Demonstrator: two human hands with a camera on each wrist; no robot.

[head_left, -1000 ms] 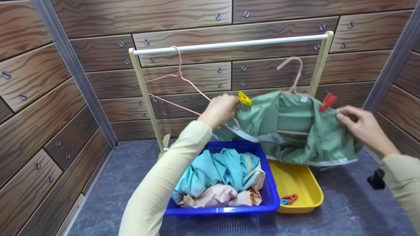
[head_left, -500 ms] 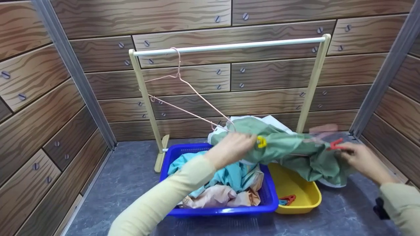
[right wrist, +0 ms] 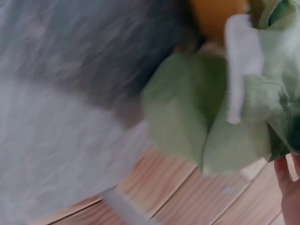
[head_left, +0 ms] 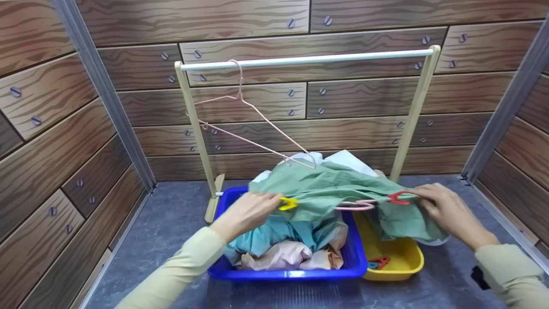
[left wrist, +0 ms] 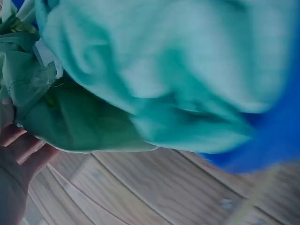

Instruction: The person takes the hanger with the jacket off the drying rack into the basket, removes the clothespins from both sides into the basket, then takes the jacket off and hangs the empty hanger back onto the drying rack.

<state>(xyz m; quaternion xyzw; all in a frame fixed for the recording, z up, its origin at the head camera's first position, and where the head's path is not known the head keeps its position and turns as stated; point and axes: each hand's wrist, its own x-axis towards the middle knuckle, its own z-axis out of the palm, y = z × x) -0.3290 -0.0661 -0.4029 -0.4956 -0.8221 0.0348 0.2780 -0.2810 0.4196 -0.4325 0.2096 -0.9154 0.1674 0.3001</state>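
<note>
A green shirt (head_left: 326, 180) with white trim lies bunched and tilted on a pink hanger (head_left: 356, 205), whose hook points towards me. My left hand (head_left: 244, 214) grips the shirt's left shoulder, right beside a yellow clothespin (head_left: 288, 204). At the other shoulder my right hand (head_left: 450, 210) holds the cloth, its fingertips against a red clothespin (head_left: 399, 198). In the left wrist view, fingers (left wrist: 33, 157) reach behind the green cloth. Only a few fingers (right wrist: 283, 176) show at the shirt's edge in the right wrist view. Folds hide most of the hanger.
Under the shirt stands a blue basket (head_left: 360, 272) of turquoise and pale pink clothes (head_left: 279, 255). Beside it a yellow tray (head_left: 405, 274) holds loose clothespins (head_left: 379, 262). Behind rises a rack with a white rail (head_left: 326, 59), carrying another pink hanger (head_left: 274, 124).
Both hands have lowered the shirt and moved left with it. It has tipped from roughly upright to lying flat over the basket and tray, its hanger hook now towards me.
</note>
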